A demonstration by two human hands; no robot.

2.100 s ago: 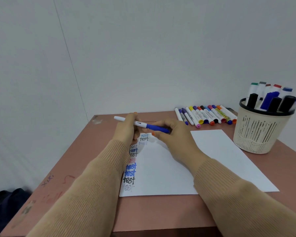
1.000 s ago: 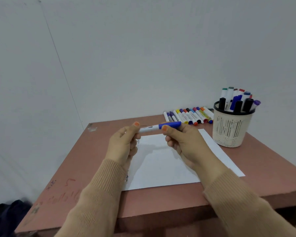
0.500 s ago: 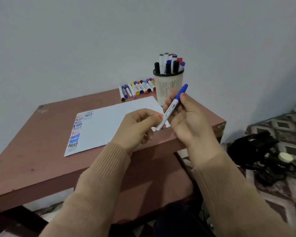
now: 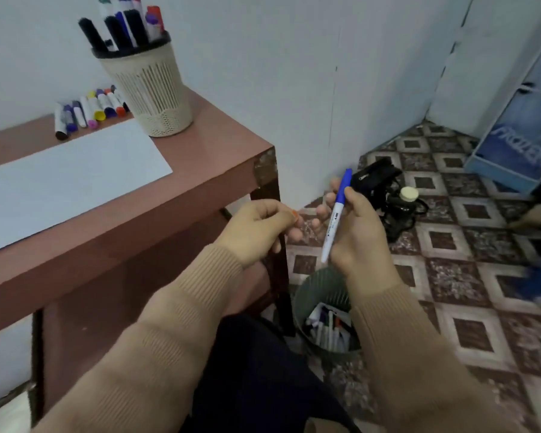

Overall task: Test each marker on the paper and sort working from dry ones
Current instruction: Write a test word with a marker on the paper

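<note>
Blue marker carried off the counter, over the bin.
The right hand grips the capped blue marker at centre right of the frame, above the green bin on the floor, which holds other markers. The left hand has released it and is curled, empty. The paper stays at the left on the counter. Probably this marker is judged dry and will be dropped.

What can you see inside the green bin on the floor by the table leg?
The green bin holds several markers, mostly white barrels, standing jumbled. The right sleeve covers part of it, so their number is hidden.
</note>
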